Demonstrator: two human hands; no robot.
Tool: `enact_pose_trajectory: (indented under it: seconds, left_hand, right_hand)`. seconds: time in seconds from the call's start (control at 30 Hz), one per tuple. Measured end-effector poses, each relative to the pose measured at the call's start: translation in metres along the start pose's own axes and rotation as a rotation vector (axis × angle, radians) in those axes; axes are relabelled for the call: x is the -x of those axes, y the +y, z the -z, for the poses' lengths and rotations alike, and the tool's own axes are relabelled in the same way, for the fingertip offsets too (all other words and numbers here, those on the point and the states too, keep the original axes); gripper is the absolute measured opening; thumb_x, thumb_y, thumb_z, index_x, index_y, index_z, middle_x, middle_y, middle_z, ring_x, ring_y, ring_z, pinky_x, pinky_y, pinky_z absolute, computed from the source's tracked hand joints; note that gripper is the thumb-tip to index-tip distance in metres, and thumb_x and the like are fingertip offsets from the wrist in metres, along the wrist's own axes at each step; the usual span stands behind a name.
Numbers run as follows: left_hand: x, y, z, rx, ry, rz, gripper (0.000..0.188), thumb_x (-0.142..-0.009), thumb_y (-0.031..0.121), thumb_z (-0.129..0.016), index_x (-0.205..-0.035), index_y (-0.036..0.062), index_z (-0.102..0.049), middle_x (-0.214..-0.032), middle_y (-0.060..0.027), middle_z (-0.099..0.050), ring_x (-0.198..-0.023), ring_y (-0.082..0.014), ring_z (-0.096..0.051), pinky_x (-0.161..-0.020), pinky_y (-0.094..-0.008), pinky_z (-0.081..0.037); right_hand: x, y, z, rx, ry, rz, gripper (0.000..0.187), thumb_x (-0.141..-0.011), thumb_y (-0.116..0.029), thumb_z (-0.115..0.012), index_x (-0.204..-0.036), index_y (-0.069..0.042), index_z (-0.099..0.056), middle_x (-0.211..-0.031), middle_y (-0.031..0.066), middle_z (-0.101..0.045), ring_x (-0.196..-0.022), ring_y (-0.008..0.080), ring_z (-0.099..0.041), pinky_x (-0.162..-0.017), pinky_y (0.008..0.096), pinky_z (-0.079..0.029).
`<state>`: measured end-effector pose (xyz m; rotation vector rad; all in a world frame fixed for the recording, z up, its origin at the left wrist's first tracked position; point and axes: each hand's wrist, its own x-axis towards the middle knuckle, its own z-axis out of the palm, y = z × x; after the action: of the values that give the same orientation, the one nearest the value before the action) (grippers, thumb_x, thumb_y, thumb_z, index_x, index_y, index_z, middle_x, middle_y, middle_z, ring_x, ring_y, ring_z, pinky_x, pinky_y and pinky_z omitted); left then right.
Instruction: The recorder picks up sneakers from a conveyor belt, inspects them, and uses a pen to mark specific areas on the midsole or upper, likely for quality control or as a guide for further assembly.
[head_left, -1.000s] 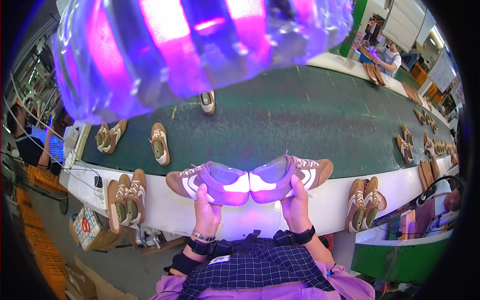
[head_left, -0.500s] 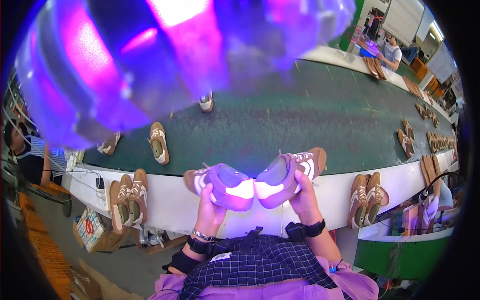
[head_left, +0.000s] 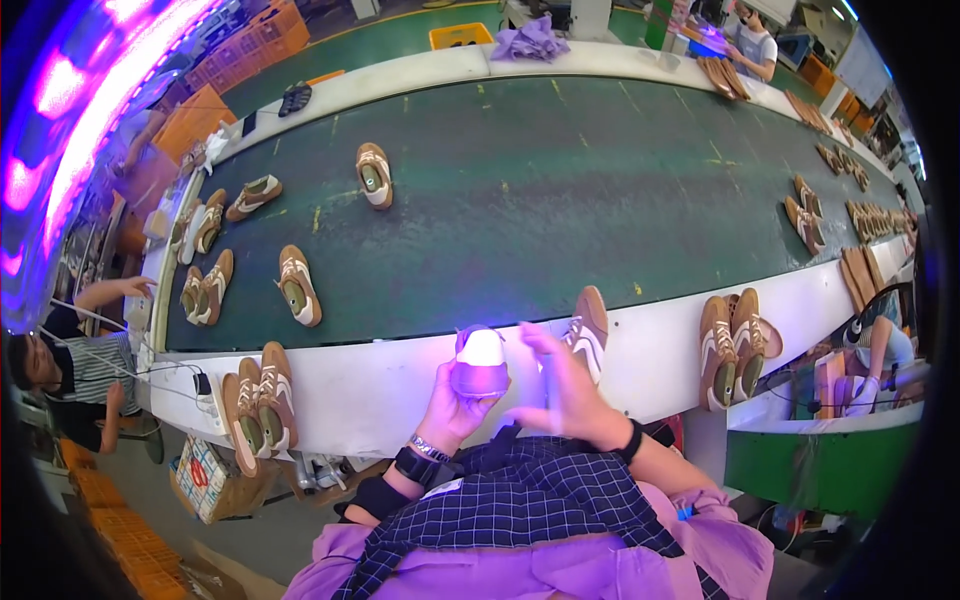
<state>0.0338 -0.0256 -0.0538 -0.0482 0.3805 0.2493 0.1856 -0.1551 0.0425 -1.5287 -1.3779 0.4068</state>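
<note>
My left hand (head_left: 453,408) grips a brown and white sneaker (head_left: 480,365), its heel facing me and lit purple. My right hand (head_left: 572,392) is open, fingers and thumb apart, a short way to the right of that shoe. Just beyond it a second sneaker (head_left: 590,325) stands on the white ledge (head_left: 400,385), toe pointing away. The right hand hides its heel part, so I cannot tell whether they touch.
A green conveyor belt (head_left: 520,220) carries scattered sneakers, one (head_left: 299,286) at the left. More sneakers stand on the ledge to the left (head_left: 275,395) and right (head_left: 716,350). A glowing purple lamp (head_left: 75,130) fills the upper left. Co-workers sit at the left (head_left: 85,370) and far right (head_left: 752,48).
The right-hand sneaker has been let go onto the ledge, and my right hand has opened. The left hand still holds its shoe, now turned heel toward me. The lamp has shifted left in view.
</note>
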Motion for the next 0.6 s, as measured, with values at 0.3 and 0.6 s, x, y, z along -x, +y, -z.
enact_pose_trajectory:
  seconds: [0.3,0.6]
  left_hand:
    - [0.047,0.025,-0.039,-1.618,0.449,-0.757,0.091,-0.065,0.015,-0.074,-0.142,0.0035,-0.027,-0.138,-0.0186,-0.034,-0.126,-0.0301,-0.039,-0.101,-0.0403,-0.038]
    - [0.042,0.048,-0.092,-2.124,-0.041,-0.778,0.082,-0.061,0.008,-0.076,-0.135,0.0023,-0.040,-0.117,-0.0136,-0.049,-0.110,-0.0248,-0.053,-0.089,-0.0351,-0.052]
  right_hand:
    - [-0.027,0.024,-0.023,-0.056,-0.001,-0.005,0.073,-0.065,-0.018,-0.078,-0.122,0.003,-0.038,-0.127,0.0235,-0.047,-0.116,0.0355,-0.051,-0.096,0.0372,-0.044]
    - [-0.041,0.015,-0.039,-0.005,-0.114,0.115,0.068,-0.066,-0.015,-0.076,-0.121,0.002,-0.040,-0.125,0.0242,-0.049,-0.109,0.0335,-0.056,-0.093,0.0369,-0.047]
